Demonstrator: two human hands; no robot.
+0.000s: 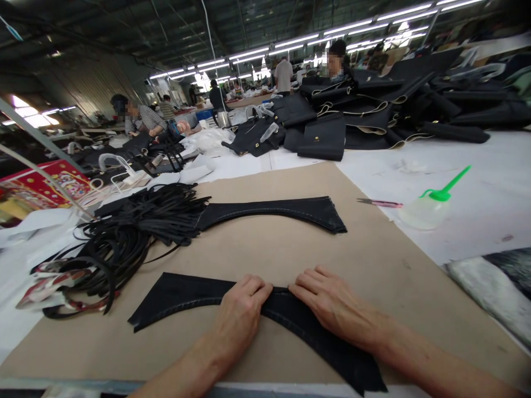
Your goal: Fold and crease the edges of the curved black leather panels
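Observation:
A black, curved, stitched panel, leather-like, lies across the brown board in front of me. My left hand is closed on its upper edge near the middle, thumb and fingers pressed together. Just to the right, my right hand has its fingers curled over the same edge, with a short gap between the two hands. The edge looks folded there; my fingers hide part of it. Farther back on the board rest similar curved black panels, seemingly stacked.
Black strips are heaped at left beside coiled black straps. To the right lie small pink-handled snips and a bottle with a green nozzle. Black bags pile up behind; a person works at far left.

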